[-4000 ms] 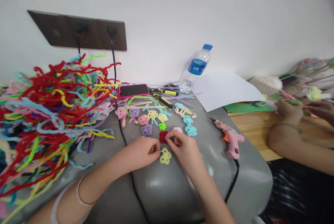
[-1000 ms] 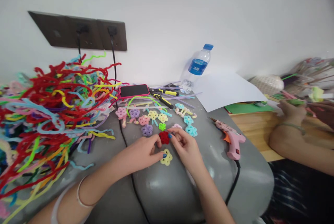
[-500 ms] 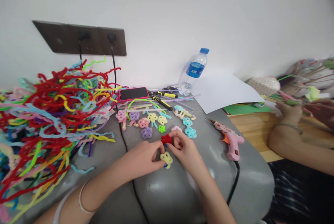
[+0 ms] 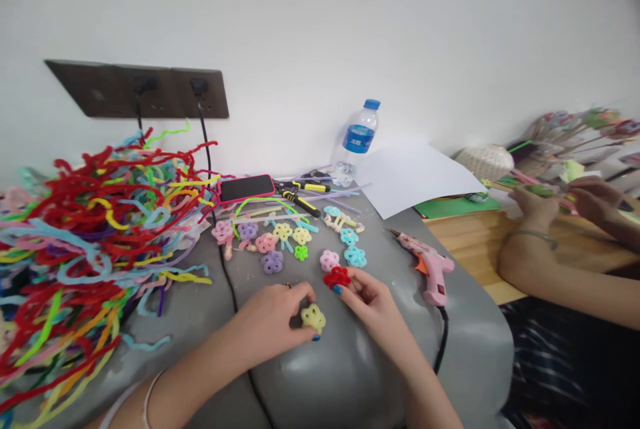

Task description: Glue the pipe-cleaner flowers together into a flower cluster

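Note:
My right hand [image 4: 367,295] pinches a red pipe-cleaner flower [image 4: 337,277] between thumb and fingers, just in front of a pale pink flower [image 4: 329,260]. To its left, my left hand [image 4: 277,322] curls thumb and index finger round a pale yellow pipe-cleaner flower [image 4: 313,319], with the thumb at its near edge. Beyond both hands lie several more flowers: a purple one [image 4: 273,261], a small green one [image 4: 301,253] and a light blue one [image 4: 355,256] among them. My other left fingers are mostly hidden.
A tangled heap of pipe cleaners [image 4: 120,235] covers the left side. A phone [image 4: 247,188], yellow-black pliers [image 4: 303,203] and a water bottle [image 4: 359,139] stand or lie behind. On the right are a pink glue gun [image 4: 434,267], white paper [image 4: 415,175] and another person's arm [image 4: 560,269].
My right hand has moved right with the red flower, away from my left hand. The yellow flower has shifted slightly nearer to me, and the whole view has tilted a little.

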The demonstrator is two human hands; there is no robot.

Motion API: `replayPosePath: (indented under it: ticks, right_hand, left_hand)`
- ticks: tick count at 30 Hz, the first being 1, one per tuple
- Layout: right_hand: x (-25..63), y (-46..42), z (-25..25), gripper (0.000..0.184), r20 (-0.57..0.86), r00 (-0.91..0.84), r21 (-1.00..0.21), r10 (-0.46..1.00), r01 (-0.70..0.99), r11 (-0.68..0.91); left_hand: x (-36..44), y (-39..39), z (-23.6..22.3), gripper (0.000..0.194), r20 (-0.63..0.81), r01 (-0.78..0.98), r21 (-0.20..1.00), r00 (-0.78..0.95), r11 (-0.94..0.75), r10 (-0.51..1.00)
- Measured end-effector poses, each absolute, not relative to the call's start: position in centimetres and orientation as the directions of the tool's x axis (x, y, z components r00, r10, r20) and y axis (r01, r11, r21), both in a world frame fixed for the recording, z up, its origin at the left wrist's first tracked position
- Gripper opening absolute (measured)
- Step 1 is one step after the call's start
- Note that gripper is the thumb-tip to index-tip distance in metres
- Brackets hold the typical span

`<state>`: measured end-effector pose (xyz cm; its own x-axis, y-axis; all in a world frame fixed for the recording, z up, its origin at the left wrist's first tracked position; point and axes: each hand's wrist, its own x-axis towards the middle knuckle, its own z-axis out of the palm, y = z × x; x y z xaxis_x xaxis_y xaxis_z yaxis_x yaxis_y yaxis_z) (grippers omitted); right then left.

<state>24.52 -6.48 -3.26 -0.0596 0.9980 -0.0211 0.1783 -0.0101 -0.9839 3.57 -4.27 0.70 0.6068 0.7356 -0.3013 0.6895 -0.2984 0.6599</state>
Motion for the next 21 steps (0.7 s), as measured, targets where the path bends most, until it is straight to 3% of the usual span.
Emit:
replayPosePath:
  ticks: [11, 21]
  right_hand:
    - [25.4, -7.3, -3.3, 0.033, -0.057, -0.08, -0.979, 0.995, 0.2, -0.04]
    - [25.8, -7.6, -3.3, 0.034, -0.07, -0.125, -0.976, 0.99, 0.212, -0.042]
  left_hand:
    - [3.6, -4.3, 0.2, 0.016, -0.193, 0.606, 0.711, 0.656, -0.357, 0.73]
    - [3.3, -3.4, 0.1, 0.017, -0.175, 0.498, 0.828, 0.665, -0.257, 0.726]
